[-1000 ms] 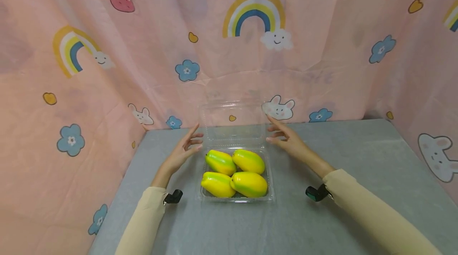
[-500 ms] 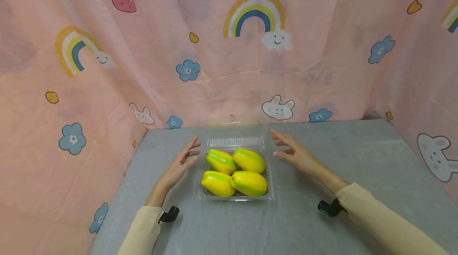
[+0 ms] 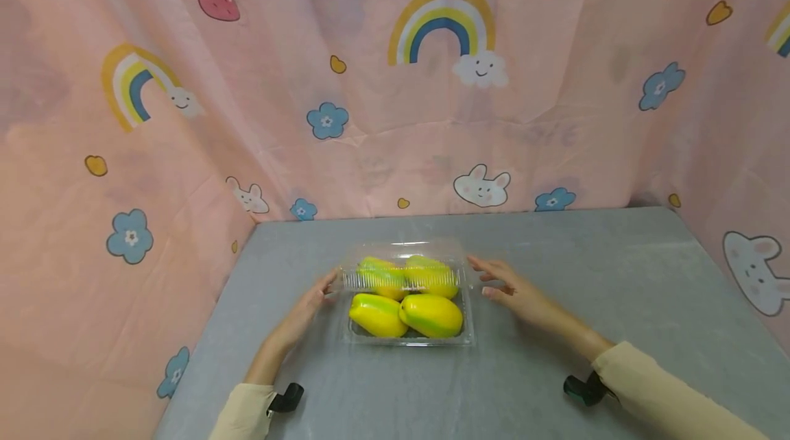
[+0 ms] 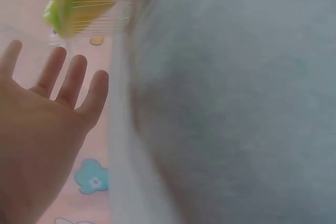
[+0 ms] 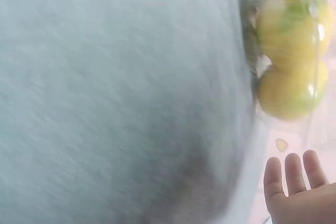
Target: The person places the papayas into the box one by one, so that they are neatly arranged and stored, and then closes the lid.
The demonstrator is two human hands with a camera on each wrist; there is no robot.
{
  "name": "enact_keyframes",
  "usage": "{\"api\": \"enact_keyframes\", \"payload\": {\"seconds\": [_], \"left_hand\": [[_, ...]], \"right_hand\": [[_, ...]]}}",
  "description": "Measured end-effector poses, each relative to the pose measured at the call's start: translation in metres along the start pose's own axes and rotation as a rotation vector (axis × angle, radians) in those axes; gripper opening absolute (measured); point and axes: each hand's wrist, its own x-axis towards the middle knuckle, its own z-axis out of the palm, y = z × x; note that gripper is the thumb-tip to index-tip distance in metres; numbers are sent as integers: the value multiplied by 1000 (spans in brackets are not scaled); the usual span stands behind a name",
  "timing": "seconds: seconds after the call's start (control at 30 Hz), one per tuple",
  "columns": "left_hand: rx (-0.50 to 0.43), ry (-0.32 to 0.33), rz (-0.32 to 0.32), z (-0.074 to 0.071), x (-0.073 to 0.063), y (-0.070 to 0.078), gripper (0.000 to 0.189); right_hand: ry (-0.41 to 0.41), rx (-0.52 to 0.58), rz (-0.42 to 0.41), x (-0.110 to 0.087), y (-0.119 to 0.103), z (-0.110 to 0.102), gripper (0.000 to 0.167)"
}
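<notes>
A clear plastic clamshell box (image 3: 407, 342) stands mid-table, holding several yellow-green fruits that look like mangoes (image 3: 432, 316). Its hinged lid (image 3: 354, 280) slants forward over the back fruits, the ribbed edge crossing in front of them. At the lid's left side is my left hand (image 3: 305, 313), fingertips touching or very close to its edge. To the right, my right hand (image 3: 521, 296) has its fingers by the lid's other side; contact cannot be told. Fingers look extended in the left wrist view, where the left hand (image 4: 44, 124) is near the fruits, and likewise for the right hand (image 5: 302, 198).
A grey table (image 3: 395, 399) carries the box. Behind and at both sides hangs a pink curtain (image 3: 278, 83) printed with rainbows, flowers and rabbits. Black wrist cameras (image 3: 286, 399) sit at the beige sleeves (image 3: 660, 385).
The lid has swung from upright at the back, forward and down over the rear fruits. Both hands have come nearer the person along with it.
</notes>
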Motion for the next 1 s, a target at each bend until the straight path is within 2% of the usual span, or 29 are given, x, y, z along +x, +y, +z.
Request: {"api": "enact_keyframes", "payload": {"seconds": [0.17, 0.3, 0.43, 0.73, 0.87, 1.0], "left_hand": [[38, -20, -31, 3, -7, -10, 62], [35, -47, -9, 5, -9, -17, 68], [-6, -67, 11, 6, -10, -21, 74], [-20, -89, -34, 7, -11, -17, 90], [-17, -94, -35, 7, -10, -14, 91], [-11, -95, -55, 7, -10, -13, 95]], "right_hand": [[-18, 39, 39, -6, 4, 9, 65], [-18, 29, 70, -8, 5, 14, 71], [-33, 41, 63, -8, 6, 17, 74], [-60, 17, 103, -9, 6, 20, 86], [-57, -7, 140, -9, 4, 22, 93], [-63, -11, 139, -10, 3, 23, 98]]}}
